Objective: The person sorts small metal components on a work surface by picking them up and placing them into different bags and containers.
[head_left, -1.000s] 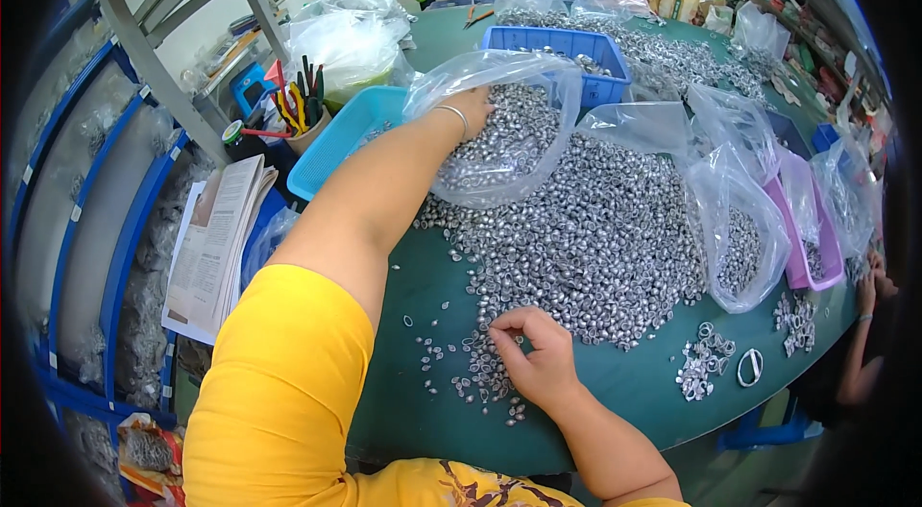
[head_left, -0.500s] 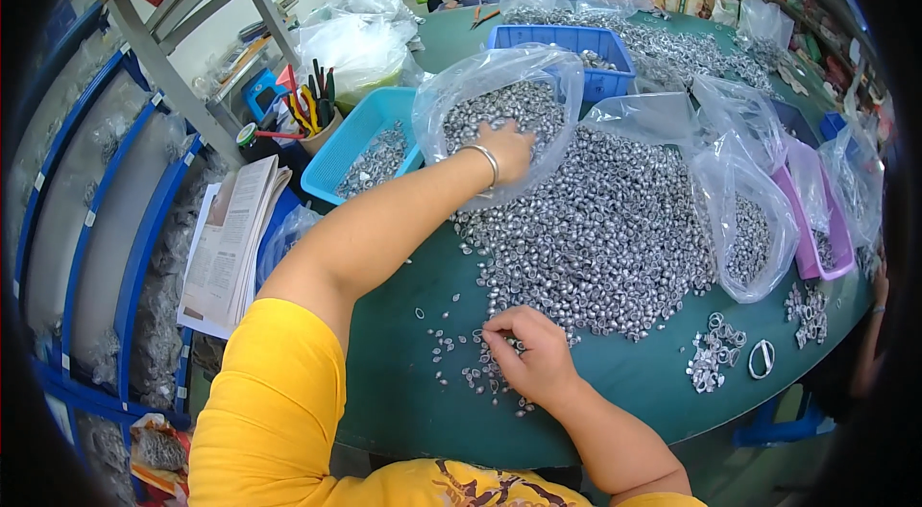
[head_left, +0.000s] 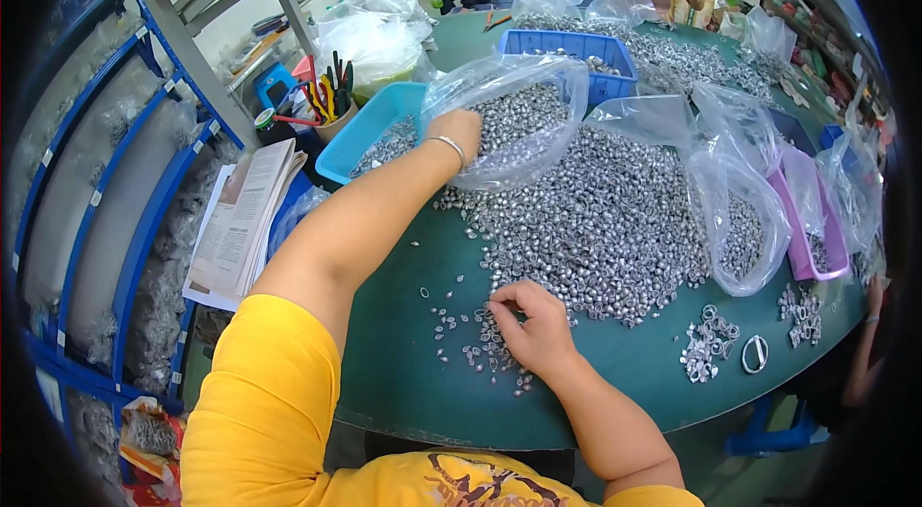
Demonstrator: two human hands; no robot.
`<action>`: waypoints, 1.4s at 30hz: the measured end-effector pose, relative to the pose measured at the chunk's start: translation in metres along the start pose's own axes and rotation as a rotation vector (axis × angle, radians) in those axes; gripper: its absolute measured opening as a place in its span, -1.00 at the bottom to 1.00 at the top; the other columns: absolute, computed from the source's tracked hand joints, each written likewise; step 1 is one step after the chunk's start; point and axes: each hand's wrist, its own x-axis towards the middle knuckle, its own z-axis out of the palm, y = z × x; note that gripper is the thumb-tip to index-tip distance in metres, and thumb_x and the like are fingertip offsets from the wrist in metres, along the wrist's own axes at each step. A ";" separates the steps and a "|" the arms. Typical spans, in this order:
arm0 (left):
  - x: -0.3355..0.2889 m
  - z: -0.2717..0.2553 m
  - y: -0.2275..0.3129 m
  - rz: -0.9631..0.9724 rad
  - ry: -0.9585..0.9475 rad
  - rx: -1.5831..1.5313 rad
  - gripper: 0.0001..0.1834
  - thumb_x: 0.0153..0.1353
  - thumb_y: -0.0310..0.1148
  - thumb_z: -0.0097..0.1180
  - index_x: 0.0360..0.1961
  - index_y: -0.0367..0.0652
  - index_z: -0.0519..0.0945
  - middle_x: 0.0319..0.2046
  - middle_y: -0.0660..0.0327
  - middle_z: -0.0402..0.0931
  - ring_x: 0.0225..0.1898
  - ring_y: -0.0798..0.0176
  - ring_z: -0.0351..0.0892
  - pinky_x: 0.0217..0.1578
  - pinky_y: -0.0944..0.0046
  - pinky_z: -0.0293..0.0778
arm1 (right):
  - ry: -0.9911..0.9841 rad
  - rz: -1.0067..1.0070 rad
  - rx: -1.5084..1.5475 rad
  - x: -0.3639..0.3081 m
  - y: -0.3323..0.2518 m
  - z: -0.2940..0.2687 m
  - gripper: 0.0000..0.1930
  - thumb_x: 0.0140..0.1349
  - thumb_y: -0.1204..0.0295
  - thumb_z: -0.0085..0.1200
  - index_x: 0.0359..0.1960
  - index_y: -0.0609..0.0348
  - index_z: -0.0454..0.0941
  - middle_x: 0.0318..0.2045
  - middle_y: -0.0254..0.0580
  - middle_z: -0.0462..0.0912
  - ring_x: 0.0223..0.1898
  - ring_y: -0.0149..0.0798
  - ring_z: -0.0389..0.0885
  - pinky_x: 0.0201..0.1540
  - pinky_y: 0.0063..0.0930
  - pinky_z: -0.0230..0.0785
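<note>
In the head view, we see the left hand point(head_left: 455, 131), fingers bent, at the left side of a clear bag point(head_left: 523, 166) of small metal pieces; we cannot tell whether it grips anything. The bag lies at the far left edge of a gray pile point(head_left: 605, 219) on the green table point(head_left: 403, 368). Near scattered pieces point(head_left: 475, 353), the right hand point(head_left: 531, 323) curls, thumb and forefinger close together, any hold hidden from us.

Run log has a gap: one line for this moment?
left hand: at clear bag, left side, grip unclear | right hand: curled, at loose silvery pieces | green table: silvery pile beside bag
</note>
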 end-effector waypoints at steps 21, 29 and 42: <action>0.108 0.036 -0.016 0.076 0.325 -0.246 -0.62 -0.06 -0.62 -0.06 -0.25 -0.03 0.65 -0.25 0.03 0.58 -0.19 -0.06 0.55 -0.14 0.11 0.44 | -0.036 -0.059 -0.033 0.000 -0.006 -0.001 -0.93 0.02 0.56 0.11 -0.44 0.16 0.49 -0.48 -0.18 0.53 -0.39 -0.09 0.53 -0.33 -0.34 0.39; 0.108 0.032 0.004 0.071 0.424 -0.196 -0.84 0.04 -0.47 -0.02 -0.39 -0.18 0.61 -0.29 -0.05 0.56 -0.20 -0.10 0.55 -0.14 0.06 0.43 | -0.047 -0.018 -0.022 0.001 -0.004 -0.002 -0.92 0.00 0.58 0.13 -0.44 0.18 0.50 -0.46 -0.17 0.55 -0.39 -0.10 0.54 -0.35 -0.36 0.40; 0.045 -0.003 0.020 -0.084 -0.112 -1.584 -0.83 0.19 -0.59 -0.03 -0.21 -0.42 0.52 -0.26 0.04 0.54 -0.15 0.19 0.56 -0.13 0.31 0.54 | -0.043 -0.013 -0.017 0.002 -0.004 -0.001 -0.90 -0.01 0.61 0.12 -0.43 0.19 0.50 -0.49 -0.16 0.53 -0.43 -0.11 0.53 -0.38 -0.38 0.39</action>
